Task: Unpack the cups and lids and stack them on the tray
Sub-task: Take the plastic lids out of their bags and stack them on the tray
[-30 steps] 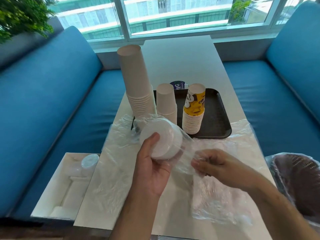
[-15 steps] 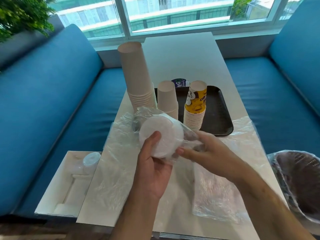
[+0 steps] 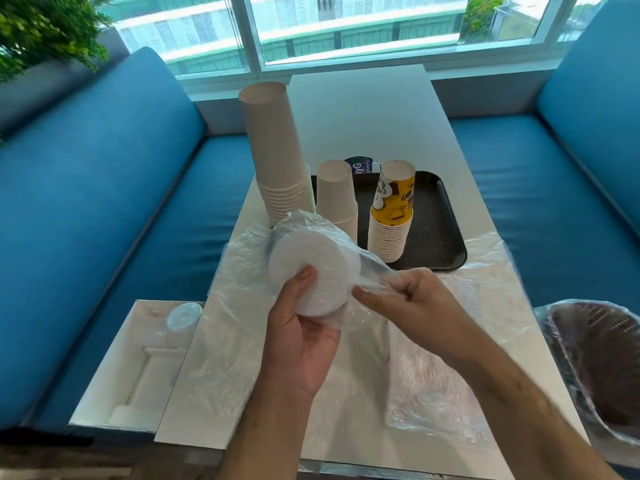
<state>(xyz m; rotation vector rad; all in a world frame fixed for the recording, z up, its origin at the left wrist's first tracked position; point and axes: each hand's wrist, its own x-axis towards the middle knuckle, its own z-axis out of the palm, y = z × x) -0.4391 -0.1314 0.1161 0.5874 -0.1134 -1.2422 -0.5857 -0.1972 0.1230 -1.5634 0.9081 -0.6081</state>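
Gripping lid stack (image 3: 313, 268), left hand (image 3: 301, 341) | right hand (image 3: 412, 299) fingers pinching plastic wrap (image 3: 372, 271) | lids blurred by film

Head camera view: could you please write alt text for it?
The left hand holds a stack of white lids while the right hand pulls its clear plastic wrap away. Three cup stacks stand beyond, by a black tray.

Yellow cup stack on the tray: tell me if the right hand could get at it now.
Probably not yet: the right hand is pinching the plastic wrap. The path to the yellow cup stack looks clear otherwise.
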